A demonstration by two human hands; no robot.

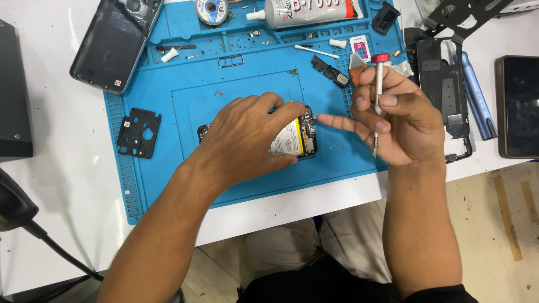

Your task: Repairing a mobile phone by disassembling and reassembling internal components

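The left hand [250, 137] lies flat over an opened phone [297, 137] at the centre of the blue work mat [168, 185], fingers spread and pressing, apparently to steady it. The right hand [396, 120] is clamped around a red-capped screwdriver [377, 101], tip down, one finger stretched toward the phone's edge. Along the mat's far edge, moulded trays hold loose screws [255, 35], a glue tube [309, 11] and a cotton swab [316, 51].

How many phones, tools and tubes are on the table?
Opened phones or phone backs: 2, one under the left hand at, a back cover
Screwdrivers: 1, in the right hand
Glue tubes: 1
Total: 4
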